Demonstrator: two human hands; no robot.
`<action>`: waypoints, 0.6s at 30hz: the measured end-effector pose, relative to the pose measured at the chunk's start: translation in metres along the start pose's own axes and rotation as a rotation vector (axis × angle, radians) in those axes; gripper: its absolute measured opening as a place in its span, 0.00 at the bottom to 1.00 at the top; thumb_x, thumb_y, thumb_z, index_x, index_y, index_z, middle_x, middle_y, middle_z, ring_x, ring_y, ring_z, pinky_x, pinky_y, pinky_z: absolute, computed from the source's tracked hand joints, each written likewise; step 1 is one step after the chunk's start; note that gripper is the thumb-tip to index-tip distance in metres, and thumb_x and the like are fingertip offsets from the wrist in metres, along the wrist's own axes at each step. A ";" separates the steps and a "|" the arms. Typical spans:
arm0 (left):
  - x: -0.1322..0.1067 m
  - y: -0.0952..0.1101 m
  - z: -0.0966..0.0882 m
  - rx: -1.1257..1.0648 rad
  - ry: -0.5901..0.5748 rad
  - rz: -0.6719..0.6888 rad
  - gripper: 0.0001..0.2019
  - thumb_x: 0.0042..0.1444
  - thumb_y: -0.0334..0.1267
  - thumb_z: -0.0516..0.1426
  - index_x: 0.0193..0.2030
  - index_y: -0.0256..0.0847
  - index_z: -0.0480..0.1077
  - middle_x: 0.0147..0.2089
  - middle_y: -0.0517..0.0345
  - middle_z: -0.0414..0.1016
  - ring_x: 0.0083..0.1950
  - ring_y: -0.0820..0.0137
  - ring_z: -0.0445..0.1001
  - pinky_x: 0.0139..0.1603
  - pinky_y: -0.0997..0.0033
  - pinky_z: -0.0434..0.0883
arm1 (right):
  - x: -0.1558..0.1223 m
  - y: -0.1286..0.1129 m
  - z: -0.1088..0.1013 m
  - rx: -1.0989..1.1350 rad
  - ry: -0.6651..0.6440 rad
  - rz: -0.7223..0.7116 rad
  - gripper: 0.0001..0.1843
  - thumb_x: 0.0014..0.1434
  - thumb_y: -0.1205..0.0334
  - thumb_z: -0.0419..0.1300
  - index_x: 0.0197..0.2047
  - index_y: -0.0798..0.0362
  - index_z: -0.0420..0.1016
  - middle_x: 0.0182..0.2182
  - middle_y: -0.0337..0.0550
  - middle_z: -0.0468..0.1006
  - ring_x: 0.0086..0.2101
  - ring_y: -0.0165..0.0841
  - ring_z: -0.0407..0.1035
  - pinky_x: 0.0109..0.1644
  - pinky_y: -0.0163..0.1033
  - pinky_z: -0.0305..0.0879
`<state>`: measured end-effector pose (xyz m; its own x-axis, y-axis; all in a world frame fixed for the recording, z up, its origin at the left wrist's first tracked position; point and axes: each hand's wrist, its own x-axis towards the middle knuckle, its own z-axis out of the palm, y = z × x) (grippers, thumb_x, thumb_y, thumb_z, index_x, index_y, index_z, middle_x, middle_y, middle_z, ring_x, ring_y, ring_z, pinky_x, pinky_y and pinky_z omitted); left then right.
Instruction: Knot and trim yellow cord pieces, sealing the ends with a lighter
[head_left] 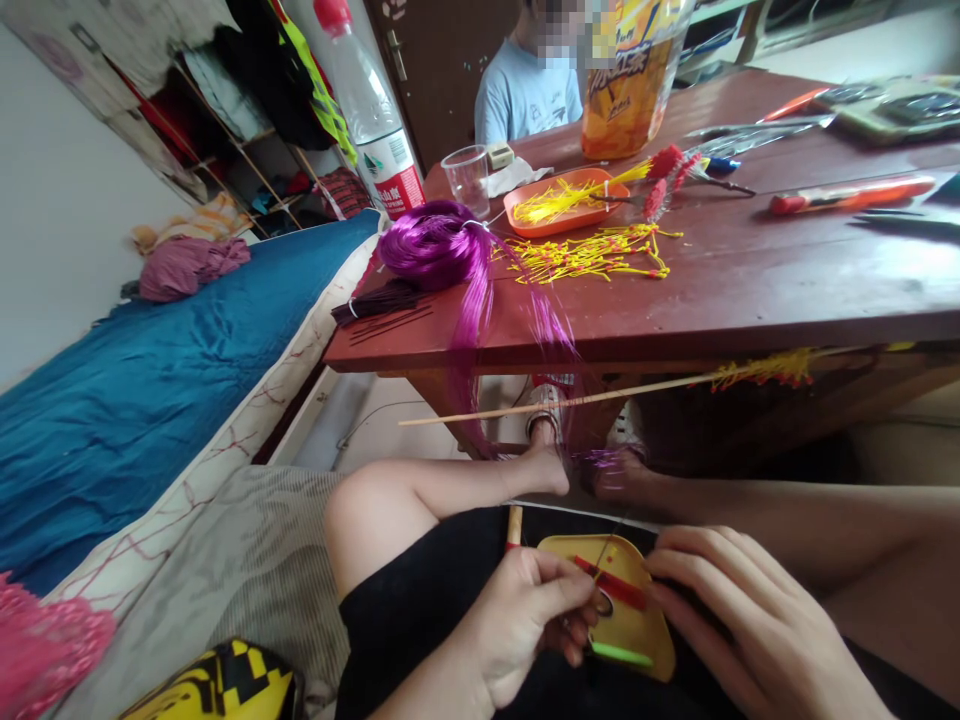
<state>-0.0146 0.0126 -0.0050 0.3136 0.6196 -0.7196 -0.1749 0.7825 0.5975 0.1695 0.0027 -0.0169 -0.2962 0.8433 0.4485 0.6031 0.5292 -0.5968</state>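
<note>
My left hand (534,615) is closed in a pinch over my lap, its thumb and forefinger on a thin dark wire stem (611,545) that slants up to the right. Close by on the right, my right hand (750,610) has thumb and fingertips drawn together at the edge of a yellow tray (660,640). Whatever lies between those fingertips is too small to make out. The tray rests on my lap beneath both hands. In it are a red strip (615,583) and a light green stick (622,655), partly covered by my left hand.
On the red table (750,270) lie a purple thread bundle (435,245), yellow stamens (592,255) and an orange dish (547,228). A thin wooden stick (570,401) crosses below its edge. A bottle (375,120), a drink jug (626,100) and a seated person (517,95) are beyond.
</note>
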 end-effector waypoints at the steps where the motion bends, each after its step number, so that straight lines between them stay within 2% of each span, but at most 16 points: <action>1: 0.000 0.000 0.001 0.018 0.033 0.042 0.17 0.35 0.46 0.66 0.21 0.32 0.70 0.19 0.59 0.69 0.17 0.81 0.62 0.14 0.82 0.59 | -0.003 -0.002 0.002 0.155 -0.046 0.161 0.08 0.61 0.63 0.51 0.34 0.50 0.71 0.30 0.42 0.75 0.30 0.34 0.69 0.34 0.36 0.66; 4: -0.001 0.000 0.004 0.090 0.078 0.138 0.17 0.37 0.46 0.65 0.21 0.32 0.69 0.20 0.59 0.70 0.18 0.80 0.63 0.17 0.81 0.60 | -0.003 -0.013 0.012 0.712 -0.213 0.631 0.11 0.57 0.54 0.55 0.29 0.52 0.71 0.26 0.40 0.75 0.29 0.34 0.71 0.32 0.35 0.68; 7: -0.001 0.000 0.008 0.150 0.065 0.165 0.16 0.38 0.46 0.65 0.21 0.32 0.69 0.19 0.60 0.68 0.18 0.80 0.62 0.18 0.80 0.60 | 0.002 -0.021 0.023 1.116 -0.196 0.880 0.14 0.51 0.50 0.61 0.27 0.54 0.73 0.25 0.40 0.75 0.28 0.33 0.71 0.33 0.35 0.67; 12: 0.001 0.000 0.006 0.060 0.000 0.037 0.13 0.37 0.41 0.64 0.21 0.32 0.70 0.19 0.59 0.69 0.18 0.79 0.64 0.18 0.79 0.62 | 0.009 -0.025 0.029 1.270 -0.121 0.995 0.17 0.44 0.50 0.67 0.21 0.56 0.73 0.19 0.39 0.72 0.22 0.30 0.67 0.27 0.34 0.64; 18: 0.003 0.000 0.003 -0.011 -0.056 -0.023 0.13 0.35 0.42 0.66 0.23 0.32 0.72 0.21 0.58 0.70 0.20 0.78 0.66 0.19 0.79 0.65 | 0.010 -0.027 0.029 1.303 -0.106 1.037 0.15 0.47 0.52 0.66 0.21 0.56 0.73 0.19 0.38 0.73 0.22 0.29 0.67 0.27 0.32 0.64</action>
<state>-0.0105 0.0147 -0.0060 0.3696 0.5971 -0.7119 -0.1774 0.7974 0.5767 0.1284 -0.0003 -0.0158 -0.2706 0.8364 -0.4767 -0.4007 -0.5481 -0.7342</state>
